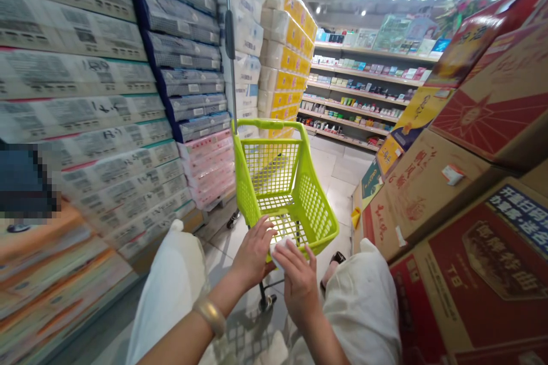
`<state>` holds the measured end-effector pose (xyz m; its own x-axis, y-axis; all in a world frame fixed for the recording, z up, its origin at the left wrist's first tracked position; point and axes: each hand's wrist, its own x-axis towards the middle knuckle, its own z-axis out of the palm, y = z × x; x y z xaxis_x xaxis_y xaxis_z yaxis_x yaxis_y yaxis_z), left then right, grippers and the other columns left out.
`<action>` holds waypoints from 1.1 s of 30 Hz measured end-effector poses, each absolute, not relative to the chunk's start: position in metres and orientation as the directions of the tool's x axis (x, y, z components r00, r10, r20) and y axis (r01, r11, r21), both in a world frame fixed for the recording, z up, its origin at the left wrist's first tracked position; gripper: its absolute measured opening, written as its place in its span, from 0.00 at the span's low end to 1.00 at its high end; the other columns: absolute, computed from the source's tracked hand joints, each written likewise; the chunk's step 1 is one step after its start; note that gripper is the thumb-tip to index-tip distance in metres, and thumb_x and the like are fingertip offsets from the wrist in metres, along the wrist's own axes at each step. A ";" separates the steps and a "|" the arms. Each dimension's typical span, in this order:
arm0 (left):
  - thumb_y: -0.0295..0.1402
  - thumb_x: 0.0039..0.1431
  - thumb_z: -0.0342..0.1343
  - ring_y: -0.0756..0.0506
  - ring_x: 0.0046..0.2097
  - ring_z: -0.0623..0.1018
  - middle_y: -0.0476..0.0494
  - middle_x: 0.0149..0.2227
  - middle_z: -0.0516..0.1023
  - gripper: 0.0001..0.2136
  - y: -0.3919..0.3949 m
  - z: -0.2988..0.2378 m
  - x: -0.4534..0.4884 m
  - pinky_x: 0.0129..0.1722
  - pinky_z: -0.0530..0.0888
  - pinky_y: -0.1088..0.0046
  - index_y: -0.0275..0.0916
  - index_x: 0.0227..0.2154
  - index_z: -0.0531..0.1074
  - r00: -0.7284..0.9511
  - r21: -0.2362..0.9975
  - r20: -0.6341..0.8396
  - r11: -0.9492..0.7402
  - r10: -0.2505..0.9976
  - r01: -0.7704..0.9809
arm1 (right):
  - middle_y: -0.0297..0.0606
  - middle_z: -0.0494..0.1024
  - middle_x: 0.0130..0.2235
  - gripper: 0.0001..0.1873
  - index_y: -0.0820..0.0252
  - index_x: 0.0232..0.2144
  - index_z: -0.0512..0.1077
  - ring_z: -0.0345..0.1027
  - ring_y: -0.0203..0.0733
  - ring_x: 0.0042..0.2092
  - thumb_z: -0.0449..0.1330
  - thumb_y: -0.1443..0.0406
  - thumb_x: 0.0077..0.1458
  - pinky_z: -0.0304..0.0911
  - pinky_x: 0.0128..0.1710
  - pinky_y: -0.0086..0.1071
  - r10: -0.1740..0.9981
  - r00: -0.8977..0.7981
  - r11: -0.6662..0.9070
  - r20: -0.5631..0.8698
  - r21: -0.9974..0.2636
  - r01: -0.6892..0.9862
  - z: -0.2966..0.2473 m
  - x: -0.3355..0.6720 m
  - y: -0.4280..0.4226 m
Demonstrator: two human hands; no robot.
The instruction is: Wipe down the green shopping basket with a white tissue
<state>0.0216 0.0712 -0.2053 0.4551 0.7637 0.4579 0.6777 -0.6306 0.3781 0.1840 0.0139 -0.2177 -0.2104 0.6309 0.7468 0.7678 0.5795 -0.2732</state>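
A lime-green plastic shopping cart [319,205] with a lattice basket stands between my knees. My left hand [256,248] holds the basket's near rim, its fingers curled over the edge. Just right of it, my right hand [299,276] presses a folded white wipe [279,252] against the same rim. Cloth or paper, I cannot tell which. Part of the wipe is hidden under my fingers. At the cart's far end is a green handle bar [268,124]. The basket holds nothing that I can see.
Stacked white packs [81,77] and blue packs [184,48] rise on the left. Cardboard cartons [422,182] lean close on the right. A thin metal pole [230,34] stands by the cart's far left corner. Shelves of small goods [355,88] line the back beyond a tiled floor [331,162].
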 end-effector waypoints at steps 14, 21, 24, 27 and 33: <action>0.28 0.47 0.63 0.32 0.66 0.59 0.34 0.56 0.69 0.24 0.078 -0.205 0.019 0.62 0.67 0.46 0.39 0.49 0.65 0.472 0.381 0.420 -0.623 0.775 0.683 | 0.33 0.80 0.49 0.24 0.49 0.50 0.72 0.67 0.40 0.59 0.46 0.75 0.60 0.42 0.64 0.41 0.655 -0.149 0.554 0.741 -0.337 0.761 -0.223 0.182 0.018; 0.32 0.47 0.66 0.32 0.65 0.61 0.35 0.56 0.69 0.24 0.085 -0.205 0.015 0.62 0.67 0.46 0.40 0.48 0.67 0.473 0.392 0.440 -0.637 0.764 0.664 | 0.40 0.81 0.48 0.22 0.55 0.50 0.71 0.71 0.47 0.55 0.47 0.73 0.58 0.48 0.60 0.45 0.631 0.046 0.339 0.774 -0.328 0.882 -0.241 0.242 0.037; 0.33 0.46 0.66 0.32 0.65 0.61 0.35 0.56 0.69 0.24 0.087 -0.207 0.015 0.62 0.67 0.47 0.40 0.48 0.67 0.457 0.400 0.457 -0.635 0.763 0.661 | 0.41 0.80 0.48 0.22 0.55 0.51 0.71 0.71 0.49 0.55 0.47 0.73 0.58 0.50 0.59 0.47 0.630 0.058 0.322 0.775 -0.328 0.888 -0.243 0.238 0.039; 0.33 0.48 0.64 0.33 0.65 0.61 0.35 0.56 0.69 0.22 0.088 -0.207 0.015 0.62 0.67 0.48 0.40 0.47 0.68 0.447 0.409 0.464 -0.633 0.764 0.657 | 0.36 0.80 0.50 0.25 0.50 0.53 0.70 0.68 0.46 0.58 0.48 0.73 0.58 0.47 0.61 0.45 0.647 -0.135 0.476 0.750 -0.259 0.841 -0.237 0.206 0.033; 0.32 0.48 0.65 0.33 0.66 0.60 0.35 0.56 0.69 0.22 0.091 -0.203 0.010 0.62 0.66 0.48 0.40 0.46 0.68 0.463 0.419 0.432 -0.626 0.774 0.657 | 0.36 0.80 0.50 0.25 0.51 0.53 0.70 0.68 0.44 0.58 0.47 0.74 0.58 0.44 0.63 0.44 0.635 -0.129 0.488 0.761 -0.266 0.831 -0.238 0.212 0.034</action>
<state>0.0099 0.0908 -0.2026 0.4626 0.7743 0.4317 0.6571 -0.6264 0.4194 0.2117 0.0340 -0.2382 -0.1291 0.6353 0.7614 0.8312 0.4881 -0.2664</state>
